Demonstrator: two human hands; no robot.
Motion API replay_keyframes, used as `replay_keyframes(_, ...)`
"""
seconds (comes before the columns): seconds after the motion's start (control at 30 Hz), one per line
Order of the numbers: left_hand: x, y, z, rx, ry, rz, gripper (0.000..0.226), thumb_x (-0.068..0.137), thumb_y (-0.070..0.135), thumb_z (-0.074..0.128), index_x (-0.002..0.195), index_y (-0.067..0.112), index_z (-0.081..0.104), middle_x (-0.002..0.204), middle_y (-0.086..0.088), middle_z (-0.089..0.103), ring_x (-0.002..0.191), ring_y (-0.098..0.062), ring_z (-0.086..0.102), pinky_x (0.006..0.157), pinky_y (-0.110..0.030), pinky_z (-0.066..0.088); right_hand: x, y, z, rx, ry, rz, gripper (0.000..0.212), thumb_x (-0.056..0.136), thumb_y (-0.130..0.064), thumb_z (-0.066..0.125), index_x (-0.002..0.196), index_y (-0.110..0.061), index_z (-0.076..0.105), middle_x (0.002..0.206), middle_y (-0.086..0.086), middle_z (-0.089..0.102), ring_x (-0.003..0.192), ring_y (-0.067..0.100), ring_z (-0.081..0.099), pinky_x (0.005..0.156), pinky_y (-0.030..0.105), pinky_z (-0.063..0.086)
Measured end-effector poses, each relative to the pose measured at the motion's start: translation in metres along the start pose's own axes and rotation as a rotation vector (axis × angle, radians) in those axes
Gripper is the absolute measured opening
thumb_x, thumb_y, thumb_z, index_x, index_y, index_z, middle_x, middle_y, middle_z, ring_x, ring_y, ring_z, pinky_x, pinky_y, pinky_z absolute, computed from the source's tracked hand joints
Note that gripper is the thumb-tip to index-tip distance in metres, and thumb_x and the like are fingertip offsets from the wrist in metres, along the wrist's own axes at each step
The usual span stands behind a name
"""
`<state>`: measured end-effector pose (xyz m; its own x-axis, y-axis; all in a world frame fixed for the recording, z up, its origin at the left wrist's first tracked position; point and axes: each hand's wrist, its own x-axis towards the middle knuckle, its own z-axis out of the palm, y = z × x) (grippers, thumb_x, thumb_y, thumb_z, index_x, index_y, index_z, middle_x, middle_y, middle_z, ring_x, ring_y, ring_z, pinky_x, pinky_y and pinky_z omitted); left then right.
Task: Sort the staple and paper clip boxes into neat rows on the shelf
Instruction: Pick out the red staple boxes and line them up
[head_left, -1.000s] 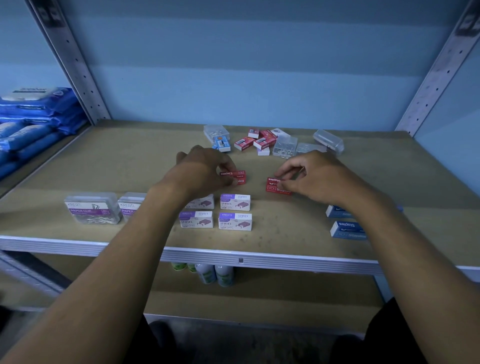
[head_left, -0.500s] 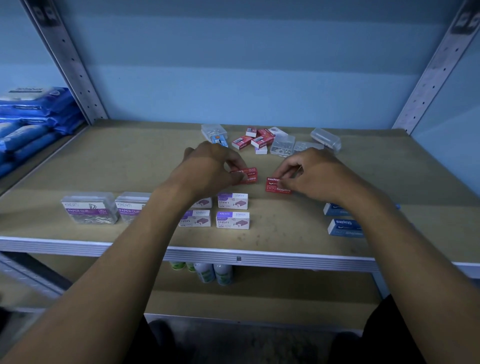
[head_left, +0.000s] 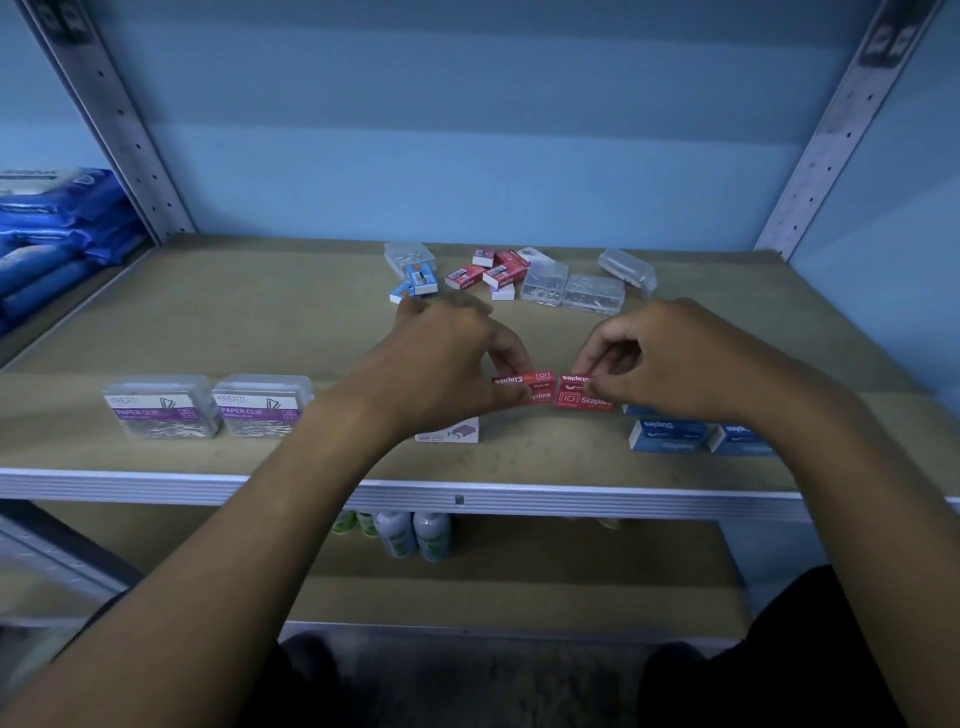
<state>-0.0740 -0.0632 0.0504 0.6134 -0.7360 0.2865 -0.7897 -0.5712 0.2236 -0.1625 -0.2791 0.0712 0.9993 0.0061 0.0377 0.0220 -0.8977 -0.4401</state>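
Observation:
My left hand (head_left: 447, 358) pinches a red staple box (head_left: 525, 387) near the middle of the shelf board (head_left: 270, 322). My right hand (head_left: 675, 358) pinches a second red staple box (head_left: 581, 397), and the two boxes sit side by side, touching. Two clear paper clip boxes (head_left: 208, 408) with purple labels stand in a row at the front left. A white and purple staple box (head_left: 452, 432) shows under my left wrist; others beside it are hidden by my arm. Blue staple boxes (head_left: 670, 435) lie at the front right.
A loose pile at the back holds red staple boxes (head_left: 485, 273), small blue boxes (head_left: 415, 283) and clear plastic boxes (head_left: 576, 288). Blue packets (head_left: 57, 228) fill the neighbouring shelf on the left. Bottles (head_left: 410, 535) stand on the lower shelf. Metal uprights flank both sides.
My left hand has carried its red box to the right and toward the front until it meets the red box under my right hand. The view has tilted slightly.

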Motion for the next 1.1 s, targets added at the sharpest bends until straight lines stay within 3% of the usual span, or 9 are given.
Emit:
replay_keyframes(0.13,-0.004,0.005,0.001,0.036,-0.085,-0.006,0.022,0.081,0.056,0.067,0.099,0.044,0.072,0.103,0.025,0.068,0.136,-0.003,0.035,0.107,-0.045,0.025,-0.010,-0.001,-0.002,-0.025,-0.006,0.003,0.019,0.082,-0.013,0.071,0.087,-0.030,0.080,0.075,-0.019,0.072,0.074,-0.005,0.065,0.067,0.007,0.048)
replay_keyframes(0.33,-0.008,0.008,0.002,0.084,-0.191,0.007,0.026,0.081,0.058,0.064,0.102,0.045,0.071,0.114,0.022,0.065,0.138,-0.004,0.031,0.105,-0.047,0.026,-0.015,0.000,0.000,-0.078,-0.044,-0.001,0.021,0.083,-0.017,0.070,0.088,-0.035,0.079,0.077,-0.024,0.072,0.077,-0.006,0.065,0.063,0.007,0.044)
replay_keyframes(0.97,-0.007,0.003,0.004,0.028,-0.222,0.058,0.017,0.085,0.050,0.066,0.102,0.046,0.069,0.111,0.028,0.065,0.140,-0.003,0.027,0.106,-0.044,0.022,-0.015,-0.006,0.003,-0.043,-0.122,0.022,0.021,0.081,-0.015,0.073,0.087,-0.033,0.080,0.074,-0.020,0.073,0.063,-0.009,0.061,0.057,0.006,0.043)
replay_keyframes(1.1,-0.007,0.003,0.002,0.009,-0.199,0.059,0.021,0.082,0.055,0.066,0.101,0.046,0.069,0.106,0.030,0.067,0.140,-0.002,0.027,0.105,-0.041,0.022,-0.016,-0.003,0.000,-0.019,-0.109,0.016,0.013,0.083,-0.024,0.076,0.090,-0.035,0.080,0.079,-0.021,0.074,0.065,-0.013,0.060,0.058,0.004,0.040)
